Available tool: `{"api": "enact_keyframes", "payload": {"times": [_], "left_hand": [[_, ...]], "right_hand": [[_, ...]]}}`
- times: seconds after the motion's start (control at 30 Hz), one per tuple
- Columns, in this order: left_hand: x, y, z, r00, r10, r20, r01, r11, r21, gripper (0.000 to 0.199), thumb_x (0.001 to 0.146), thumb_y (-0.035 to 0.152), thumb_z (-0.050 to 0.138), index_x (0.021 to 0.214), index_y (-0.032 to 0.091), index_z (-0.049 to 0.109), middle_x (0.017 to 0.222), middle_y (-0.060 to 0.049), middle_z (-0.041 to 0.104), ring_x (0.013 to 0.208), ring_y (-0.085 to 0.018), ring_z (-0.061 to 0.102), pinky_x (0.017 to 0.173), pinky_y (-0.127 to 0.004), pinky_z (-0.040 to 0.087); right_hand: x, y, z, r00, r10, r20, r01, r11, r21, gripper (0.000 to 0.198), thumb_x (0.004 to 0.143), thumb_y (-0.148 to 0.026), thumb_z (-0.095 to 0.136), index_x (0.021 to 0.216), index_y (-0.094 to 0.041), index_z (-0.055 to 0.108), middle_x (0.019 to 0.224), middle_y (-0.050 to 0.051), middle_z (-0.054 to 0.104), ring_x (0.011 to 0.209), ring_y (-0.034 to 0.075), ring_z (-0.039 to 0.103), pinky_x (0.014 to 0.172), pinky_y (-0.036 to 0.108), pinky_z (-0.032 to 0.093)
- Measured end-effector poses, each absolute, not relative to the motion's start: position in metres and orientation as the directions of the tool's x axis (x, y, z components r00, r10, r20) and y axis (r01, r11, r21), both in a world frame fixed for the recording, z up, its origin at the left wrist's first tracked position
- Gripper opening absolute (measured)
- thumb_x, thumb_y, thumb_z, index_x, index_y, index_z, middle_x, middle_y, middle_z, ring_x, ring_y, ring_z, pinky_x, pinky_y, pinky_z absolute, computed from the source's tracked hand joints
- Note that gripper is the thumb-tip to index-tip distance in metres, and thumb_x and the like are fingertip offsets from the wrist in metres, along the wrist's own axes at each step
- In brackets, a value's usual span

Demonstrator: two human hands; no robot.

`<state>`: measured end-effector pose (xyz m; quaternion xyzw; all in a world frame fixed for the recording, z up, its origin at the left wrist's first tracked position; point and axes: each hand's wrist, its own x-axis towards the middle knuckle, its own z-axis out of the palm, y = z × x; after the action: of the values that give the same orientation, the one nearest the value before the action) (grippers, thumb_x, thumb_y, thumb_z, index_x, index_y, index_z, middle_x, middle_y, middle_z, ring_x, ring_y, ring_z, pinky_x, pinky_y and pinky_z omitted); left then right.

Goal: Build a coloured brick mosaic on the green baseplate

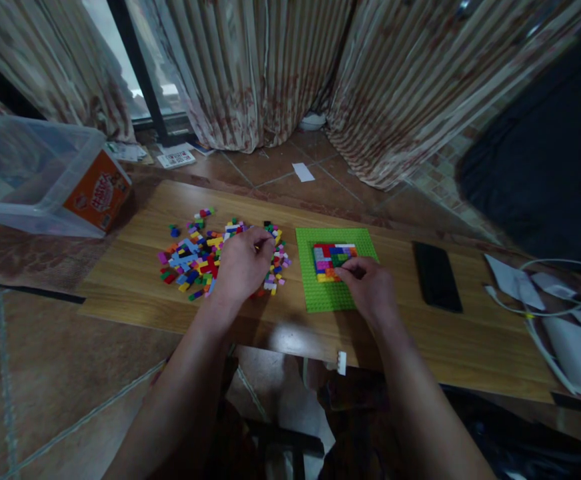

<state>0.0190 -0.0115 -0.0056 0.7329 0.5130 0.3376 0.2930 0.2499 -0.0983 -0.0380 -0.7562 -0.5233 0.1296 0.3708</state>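
Observation:
A heap of small toy building bricks [186, 259] in many colours is spread over the left half of the wooden table. My left hand [243, 265] is over the right part of this heap, thumb and fingers curled together; what they hold, if anything, is hidden. To its right lies a green studded baseplate [327, 302] with a block of joined coloured bricks [323, 255] on it. At the lower right corner of that block, my right hand [373, 288] has its thumb and forefinger pinched together. Whatever is between those fingertips is too small to make out.
A black phone [437, 277] lies right of the baseplate. Papers [514, 281] and a white cable [565, 261] are at the table's right end. A clear plastic bin [35, 220] stands beyond the left end. A white brick [341, 363] is at the front edge.

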Motion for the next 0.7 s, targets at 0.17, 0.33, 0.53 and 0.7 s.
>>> {"api": "enact_keyframes", "payload": {"times": [0.17, 0.33, 0.53, 0.7], "left_hand": [[0.022, -0.014, -0.005, 0.256, 0.948, 0.188, 0.567, -0.305, 0.765, 0.020, 0.088, 0.024, 0.052, 0.083, 0.016, 0.070, 0.073, -0.002, 0.069, 0.067, -0.014, 0.061, 0.064, -0.025, 0.043], [0.040, -0.049, -0.001, 0.579, 0.792, 0.195, 0.428, -0.499, 0.754, 0.015, 0.088, 0.026, 0.055, 0.089, 0.017, 0.068, 0.079, -0.001, 0.069, 0.070, -0.014, 0.062, 0.067, -0.025, 0.047], [0.068, -0.111, 0.001, 0.911, 0.394, 0.124, 0.228, -0.731, 0.644, 0.041, 0.076, 0.038, 0.073, 0.112, 0.019, 0.063, 0.109, -0.007, 0.066, 0.102, -0.023, 0.062, 0.086, -0.036, 0.053], [0.078, -0.128, -0.014, 0.973, 0.226, 0.055, 0.163, -0.829, 0.535, 0.040, 0.074, 0.027, 0.074, 0.110, 0.015, 0.060, 0.116, -0.009, 0.062, 0.104, -0.025, 0.058, 0.088, -0.037, 0.052]], "right_hand": [[0.250, -0.096, -0.039, 0.430, 0.890, 0.156, 0.668, -0.197, -0.718, 0.016, 0.074, -0.033, 0.068, 0.064, -0.021, 0.063, 0.068, 0.001, 0.062, 0.065, 0.017, 0.057, 0.065, 0.032, 0.041], [0.251, -0.094, -0.039, 0.423, 0.892, 0.162, 0.667, -0.185, -0.722, 0.014, 0.074, -0.029, 0.069, 0.065, -0.021, 0.063, 0.067, 0.000, 0.062, 0.065, 0.017, 0.056, 0.064, 0.031, 0.041], [0.249, -0.094, -0.033, 0.414, 0.896, 0.161, 0.670, -0.181, -0.720, 0.013, 0.074, -0.023, 0.071, 0.064, -0.021, 0.063, 0.068, -0.001, 0.062, 0.065, 0.016, 0.055, 0.066, 0.030, 0.041], [0.248, -0.093, -0.033, 0.427, 0.888, 0.173, 0.674, -0.185, -0.716, 0.015, 0.074, -0.021, 0.074, 0.064, -0.020, 0.063, 0.069, -0.001, 0.059, 0.064, 0.014, 0.053, 0.066, 0.029, 0.040]]}}
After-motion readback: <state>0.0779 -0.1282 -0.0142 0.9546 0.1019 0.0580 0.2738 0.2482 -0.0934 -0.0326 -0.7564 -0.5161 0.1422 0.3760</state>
